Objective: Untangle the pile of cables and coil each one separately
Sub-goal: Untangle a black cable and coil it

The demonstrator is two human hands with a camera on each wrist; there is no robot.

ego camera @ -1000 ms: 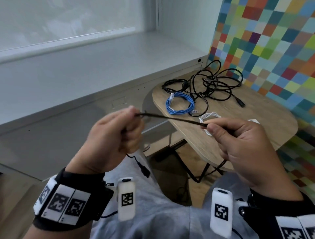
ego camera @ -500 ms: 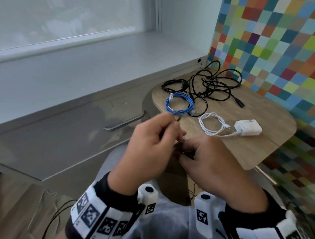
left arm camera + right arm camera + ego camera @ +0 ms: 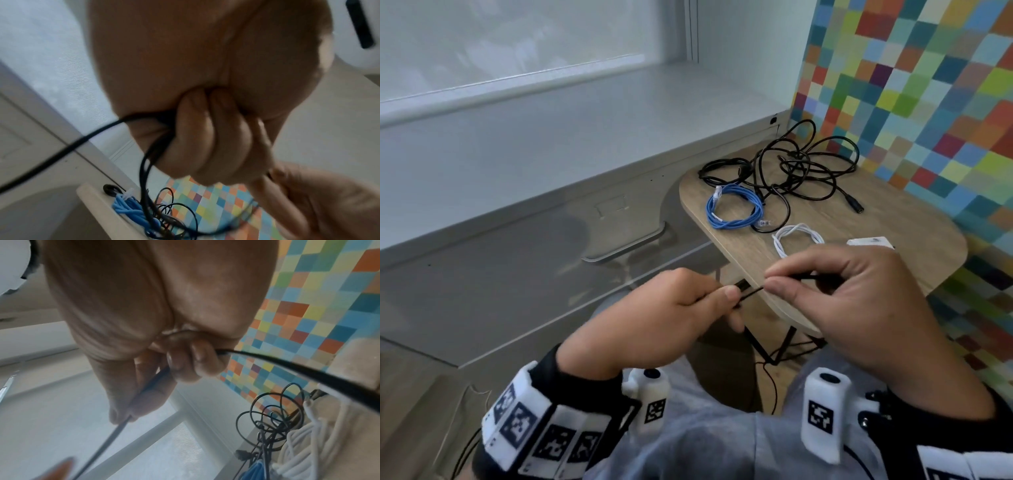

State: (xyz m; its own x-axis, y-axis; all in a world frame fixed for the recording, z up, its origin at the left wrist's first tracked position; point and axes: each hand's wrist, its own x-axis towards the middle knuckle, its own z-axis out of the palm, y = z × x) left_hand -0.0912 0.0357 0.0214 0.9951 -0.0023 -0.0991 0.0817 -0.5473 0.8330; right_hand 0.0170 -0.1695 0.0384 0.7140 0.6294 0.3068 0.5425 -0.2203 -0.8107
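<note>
Both hands hold one thin black cable [image 3: 751,293] in front of the table's near edge. My left hand [image 3: 671,318] grips it in curled fingers [image 3: 216,138], with loops of the cable [image 3: 146,162] hanging from the fist. My right hand [image 3: 835,291] pinches the same cable [image 3: 148,386] between thumb and fingers, a short stretch away. On the round wooden table [image 3: 928,233] lie a tangled pile of black cables [image 3: 801,168], a coiled blue cable [image 3: 734,210] and a coiled white cable [image 3: 796,236] with its white charger [image 3: 869,242] partly hidden behind my right hand.
A grey cabinet with a recessed handle [image 3: 626,246] stands left of the table, under a window sill [image 3: 551,113]. A wall of coloured squares [image 3: 928,85] runs behind and right of the table. My lap in grey trousers [image 3: 705,445] is below the hands.
The hands were apart with the cable stretched between them, then came together low over my lap. Now they are slightly apart again, higher, with a short piece of cable between them.
</note>
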